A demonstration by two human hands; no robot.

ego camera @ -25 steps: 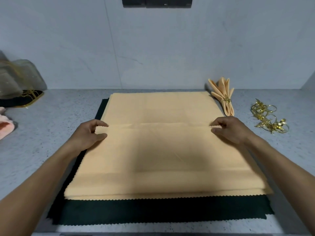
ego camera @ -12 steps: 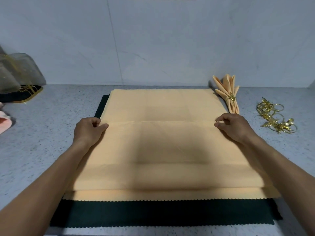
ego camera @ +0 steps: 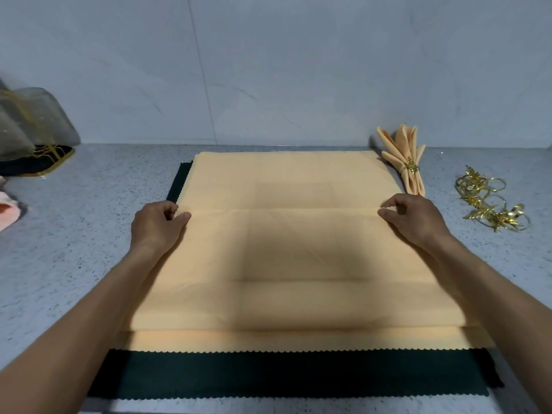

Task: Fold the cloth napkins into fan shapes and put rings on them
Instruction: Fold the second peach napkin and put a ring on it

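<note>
A peach cloth napkin (ego camera: 283,258) lies folded over itself on a stack of peach napkins, above a dark green cloth (ego camera: 268,375). My left hand (ego camera: 156,227) pinches the folded edge at its left end. My right hand (ego camera: 413,219) pinches the same edge at its right end. A finished fan-folded peach napkin with a gold ring (ego camera: 407,162) lies at the back right. A pile of gold napkin rings (ego camera: 490,201) sits further right.
The grey speckled counter (ego camera: 89,249) meets a pale wall at the back. A sheer bag on a dark gold-rimmed tray (ego camera: 33,135) stands at the far left. A pink cloth (ego camera: 7,213) lies at the left edge.
Both hands have drawn the top napkin's folded edge away from me, so its near edge has pulled back and uncovers a strip of the napkin below.
</note>
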